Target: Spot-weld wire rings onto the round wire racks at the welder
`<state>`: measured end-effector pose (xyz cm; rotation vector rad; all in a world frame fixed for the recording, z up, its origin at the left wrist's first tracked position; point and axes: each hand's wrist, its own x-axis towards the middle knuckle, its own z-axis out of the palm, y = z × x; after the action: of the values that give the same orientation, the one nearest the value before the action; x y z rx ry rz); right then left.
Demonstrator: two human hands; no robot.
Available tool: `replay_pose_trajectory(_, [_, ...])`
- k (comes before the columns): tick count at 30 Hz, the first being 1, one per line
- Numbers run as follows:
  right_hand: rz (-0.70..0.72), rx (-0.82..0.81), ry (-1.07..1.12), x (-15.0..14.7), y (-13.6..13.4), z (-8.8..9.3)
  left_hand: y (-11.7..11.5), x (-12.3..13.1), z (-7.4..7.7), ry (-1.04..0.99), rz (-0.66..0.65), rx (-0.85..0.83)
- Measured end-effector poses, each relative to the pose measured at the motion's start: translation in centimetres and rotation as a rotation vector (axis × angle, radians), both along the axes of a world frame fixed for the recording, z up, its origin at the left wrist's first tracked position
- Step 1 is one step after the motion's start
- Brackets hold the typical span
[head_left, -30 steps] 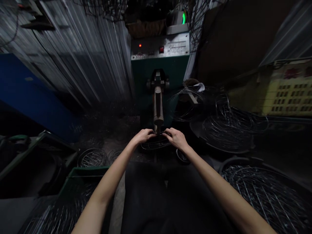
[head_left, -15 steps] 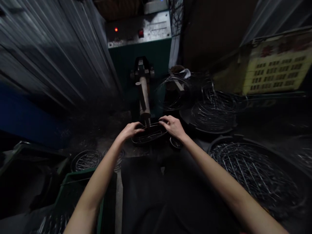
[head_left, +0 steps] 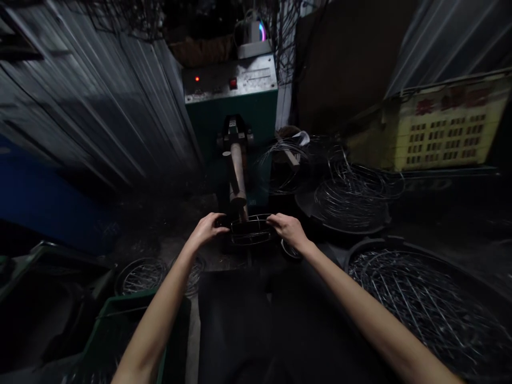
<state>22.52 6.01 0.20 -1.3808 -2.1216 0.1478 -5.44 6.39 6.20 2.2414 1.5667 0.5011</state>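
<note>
A round wire frame (head_left: 251, 240), two thin metal rings joined by short wires, hangs at the tip of the machine's pale arm (head_left: 237, 170). My right hand (head_left: 288, 230) pinches the frame's upper ring at its right side. At the left side my left hand (head_left: 208, 229) has thumb and fingers apart, just beside the ring; whether a fingertip touches it is too dark to tell. The arm's narrow lower tip (head_left: 244, 214) meets the far part of the upper ring.
Behind stands a green machine (head_left: 256, 120) with a red light. To the right are a tub of wire pieces (head_left: 400, 293), a dark tray (head_left: 382, 223) with wire rings, and a yellow crate (head_left: 444, 141). Green crates (head_left: 102, 314) and round wire grids (head_left: 143, 276) lie left.
The view has tilted up, so everything sits lower in the picture. The wire frame has turned or levelled, and my left hand's fingers have come away from its rim.
</note>
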Motion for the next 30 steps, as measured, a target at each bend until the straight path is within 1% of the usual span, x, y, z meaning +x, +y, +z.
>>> replay_pose_trajectory(3, [-0.055, 0.054, -0.158, -1.7, -1.2, 0.9, -1.0, 1.2, 0.3, -0.036, 0.017, 0.114])
replay_pose_trajectory(6, [-0.036, 0.043, -0.220, -3.4, -1.9, 1.2, -1.0, 3.1, 0.3, 0.059, -0.042, 0.057])
replay_pose_trajectory(9, [-0.028, 0.015, -0.180, -4.3, -1.9, 1.4, -0.2, 4.0, 0.1, 0.141, -0.074, -0.029])
replay_pose_trajectory(12, [-0.060, -0.063, -0.088, -4.5, -1.5, 1.9, 0.2, 3.9, -0.1, 0.154, -0.086, -0.037])
replay_pose_trajectory(17, [0.045, -0.098, -0.014, -3.9, -0.5, 2.5, 0.0, 3.6, -0.4, 0.137, -0.089, -0.001])
replay_pose_trajectory(22, [0.060, -0.147, 0.051, -3.5, 0.5, 2.4, 0.5, 4.0, -0.4, 0.102, -0.084, -0.019])
replay_pose_trajectory(30, [0.067, -0.135, 0.072, -3.6, 1.3, 2.1, 1.2, 4.0, -0.4, 0.103, -0.084, -0.033])
